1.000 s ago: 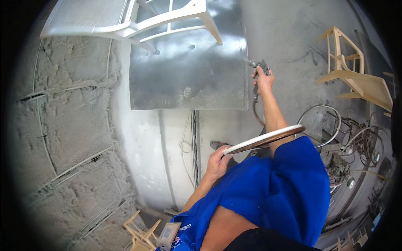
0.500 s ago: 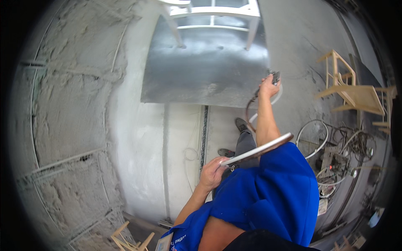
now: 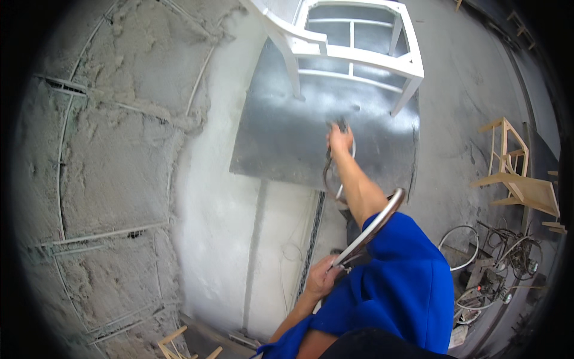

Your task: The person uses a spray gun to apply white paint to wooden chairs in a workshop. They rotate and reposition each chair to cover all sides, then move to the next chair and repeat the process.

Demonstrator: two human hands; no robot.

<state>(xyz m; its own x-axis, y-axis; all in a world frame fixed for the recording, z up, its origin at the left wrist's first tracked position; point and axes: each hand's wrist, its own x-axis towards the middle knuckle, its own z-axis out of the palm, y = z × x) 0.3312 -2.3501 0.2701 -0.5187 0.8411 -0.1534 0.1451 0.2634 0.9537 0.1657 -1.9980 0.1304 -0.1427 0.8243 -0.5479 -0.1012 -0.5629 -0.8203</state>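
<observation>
My right hand (image 3: 341,140), arm stretched forward, is wrapped round a dark spray gun (image 3: 341,124) in front of the chair. A white chair frame (image 3: 359,63) stands with its legs on a dark metal sheet (image 3: 269,143); the gun is apart from it. From the gun, brown and white hoses loop down past my right forearm. Lower down, my left hand (image 3: 323,276) is closed on a bent length of these hoses (image 3: 371,233), which arches up across my blue sleeve.
Unpainted wooden chairs (image 3: 517,185) stand at the right. Below them lies a tangle of hoses and equipment (image 3: 490,281). A grey, dust-coated wall (image 3: 119,179) with pipes runs along the left. Part of a wooden frame (image 3: 173,344) shows at the lower left.
My right hand has swung the spray gun leftward from the metal sheet's right edge to in front of the chair. The view has shifted, showing more of the chair. My left hand keeps the hoses.
</observation>
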